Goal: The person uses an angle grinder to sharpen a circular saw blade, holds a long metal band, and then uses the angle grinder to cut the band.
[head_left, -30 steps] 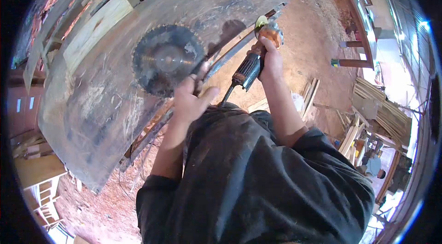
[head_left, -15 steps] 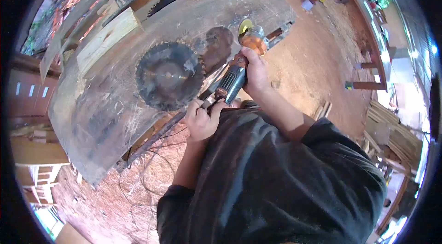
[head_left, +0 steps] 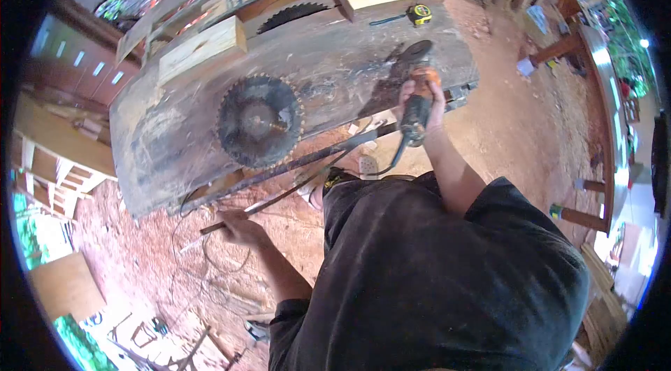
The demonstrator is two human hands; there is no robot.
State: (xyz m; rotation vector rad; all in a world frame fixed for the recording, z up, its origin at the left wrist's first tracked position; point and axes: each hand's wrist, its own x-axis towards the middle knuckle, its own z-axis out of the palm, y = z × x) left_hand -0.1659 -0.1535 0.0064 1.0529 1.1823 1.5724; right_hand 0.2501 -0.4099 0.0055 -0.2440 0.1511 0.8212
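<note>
One head-worn view, looking down past a dark shirt [head_left: 447, 266] at a worn table [head_left: 328, 67] on a reddish dirt floor [head_left: 133, 245]. Hands well apart. Right hand [head_left: 422, 102] wrapped around a grinder [head_left: 415, 119], just behind its orange head, at the near edge of the table, toward the right end. Disc [head_left: 417, 50] pointing away from the body, over the tabletop; exact height above the wood hard to judge. Dark cord [head_left: 397, 154] trailing from the rear of the grinder toward the waist.

Left hand [head_left: 241, 227] low and to the left, off the table, seemingly closed around a long dark strip [head_left: 283, 194] slanting up toward the table edge. Cannot tell whether metal or wood.

On the table, lying flat between the two sides, a round saw blade [head_left: 260, 121]. Farther back, a wood block [head_left: 203, 51] and a yellow tape measure [head_left: 420, 15].

Grinder probably heavy and rigid, with most weight toward the head; best gripped around the dark body, fingers clear of the disc. Strip likely stiff and fairly light, easiest to steady near its middle.
</note>
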